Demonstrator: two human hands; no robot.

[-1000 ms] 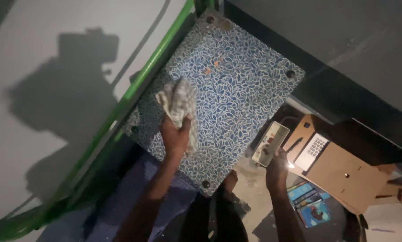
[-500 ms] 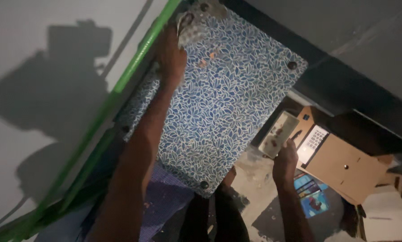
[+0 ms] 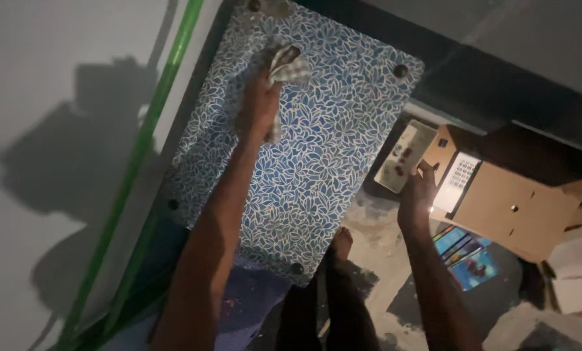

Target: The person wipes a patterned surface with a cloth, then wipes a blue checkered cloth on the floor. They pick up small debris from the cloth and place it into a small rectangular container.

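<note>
The cloth (image 3: pixel 284 68) is a small, pale, checked rag, crumpled into soft folds, and it sits bunched under the fingers of the left hand (image 3: pixel 258 107), which is closed around it and presses it against the far part of the tabletop (image 3: pixel 317 169). That tabletop is a flat rectangular panel covered in a dense blue-and-white leaf pattern, smooth and faintly glossy, with a dark round stud near each corner. A bright green metal tube (image 3: pixel 151 123) runs along its left edge beside a plain grey wall (image 3: pixel 44 97). The right hand (image 3: pixel 417 192), off the table's right side, grips a flat, pale rectangular device (image 3: pixel 406 156) with small dark marks on its face, fingers wrapped around its lower end. Just beyond it lies folded brown cardboard (image 3: pixel 505 208) with a white keypad-like panel (image 3: pixel 458 182), and coloured booklets (image 3: pixel 469 257) rest on the rough floor.
</note>
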